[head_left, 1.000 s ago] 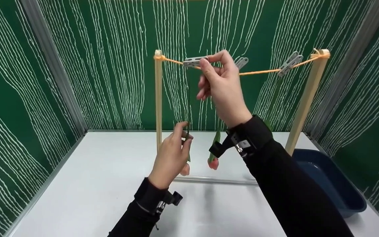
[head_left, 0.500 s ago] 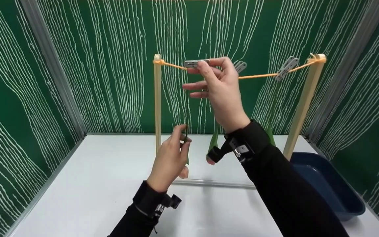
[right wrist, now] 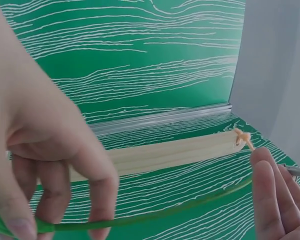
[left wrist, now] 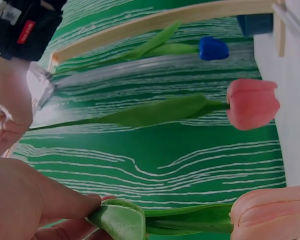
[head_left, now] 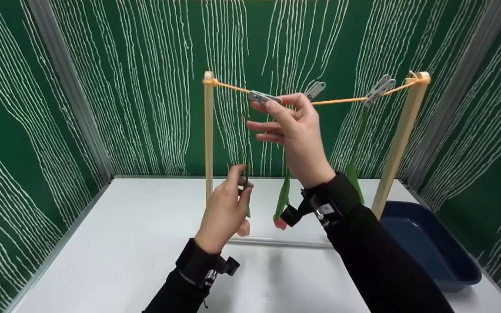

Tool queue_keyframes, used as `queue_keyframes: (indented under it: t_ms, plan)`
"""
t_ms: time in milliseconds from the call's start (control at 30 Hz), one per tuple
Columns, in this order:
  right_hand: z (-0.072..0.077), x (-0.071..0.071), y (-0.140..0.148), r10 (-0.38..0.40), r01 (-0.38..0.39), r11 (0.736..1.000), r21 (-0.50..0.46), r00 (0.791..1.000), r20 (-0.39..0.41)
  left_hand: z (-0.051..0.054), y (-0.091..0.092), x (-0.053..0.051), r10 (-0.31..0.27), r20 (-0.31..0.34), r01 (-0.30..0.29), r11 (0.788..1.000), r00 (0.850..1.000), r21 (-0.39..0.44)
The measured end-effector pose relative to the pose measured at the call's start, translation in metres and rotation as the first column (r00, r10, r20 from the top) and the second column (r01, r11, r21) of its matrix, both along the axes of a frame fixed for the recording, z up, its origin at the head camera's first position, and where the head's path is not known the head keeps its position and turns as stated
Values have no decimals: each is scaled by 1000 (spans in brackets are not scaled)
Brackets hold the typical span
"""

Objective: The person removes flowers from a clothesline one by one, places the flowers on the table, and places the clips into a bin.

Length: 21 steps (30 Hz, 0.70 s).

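Since the earlier frame, our right hand [head_left: 298, 130] had dropped slightly with its grey clothespin [head_left: 264, 98], now slanted; our left hand [head_left: 224, 204] had stayed put. We held the peach tulip [left wrist: 270, 215] head-down at the left of the rope frame, left thumb and fingers pinching it by leaf and stem. We saw its stem [right wrist: 180, 207] run up toward the right hand; could not tell whether the tip touched the clothespin. Right thumb and forefinger pinched the clothespin, lower fingers out straight, slightly apart. We had its far end at the orange rope [head_left: 339, 102]; could not tell whether it gripped.

Next to ours, a pink tulip [left wrist: 252, 104] hung bloom-down, stem top behind the right hand. Beyond it we noted a blue tulip [left wrist: 213, 48], also head-down. Two more clips [head_left: 379, 90] sat on the rope, tied between two wooden posts [head_left: 208, 139]. Further out, we had a dark blue basin [head_left: 429, 248] by the right post, on the white table [head_left: 102, 261], and green walls [head_left: 159, 87] with wavy white lines behind.
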State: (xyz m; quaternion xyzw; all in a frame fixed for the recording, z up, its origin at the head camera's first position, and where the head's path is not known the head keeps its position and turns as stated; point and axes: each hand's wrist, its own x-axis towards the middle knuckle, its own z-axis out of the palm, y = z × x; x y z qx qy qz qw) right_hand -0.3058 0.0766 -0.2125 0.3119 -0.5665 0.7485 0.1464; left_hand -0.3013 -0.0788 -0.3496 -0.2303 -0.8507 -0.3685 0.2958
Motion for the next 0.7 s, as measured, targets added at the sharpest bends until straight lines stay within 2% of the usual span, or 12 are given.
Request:
queue_keyframes:
  t_ms: [200, 433, 700]
  plan:
    - [-16, 2, 7, 4, -4, 1000, -6, 1000, 21, 0, 1, -1, 25, 26, -25, 999, 999, -20]
    - [-39, 6, 14, 52, -51, 999, -13, 998, 42, -3, 0, -1, 31, 31, -30, 999, 999, -33]
    - [-78, 6, 32, 102, -100, 995, -24, 988, 117, -2, 1, -2, 41, 44, -40, 999, 998, -21]
